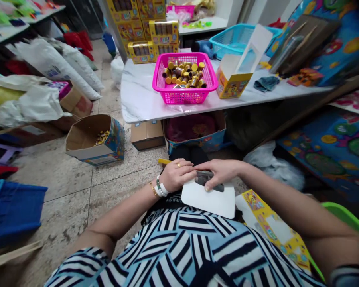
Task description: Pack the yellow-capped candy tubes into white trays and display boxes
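Note:
In my lap I hold a small cardboard box [208, 204], its white inner side facing up and a dark see-through window in the panel. My left hand [178, 175] is closed round its left part, fingers bent over the edge. From the right, my right hand [223, 170] grips it, with the thumb on the window and the fingertips meeting my left hand. A bit of yellow [164, 161] shows beyond my left hand. To my right lie flat yellow printed cartons [265, 217] with cut-out windows, beside a green basket rim [344, 213].
A pink basket [185, 97] of small yellow-capped tubes stands on the marble-look table [140, 93]. Near it are an open yellow box [233, 85], stacked filled boxes [164, 34] and a blue basket [224, 42]. On the floor are an open carton [86, 149] and a blue crate [18, 207].

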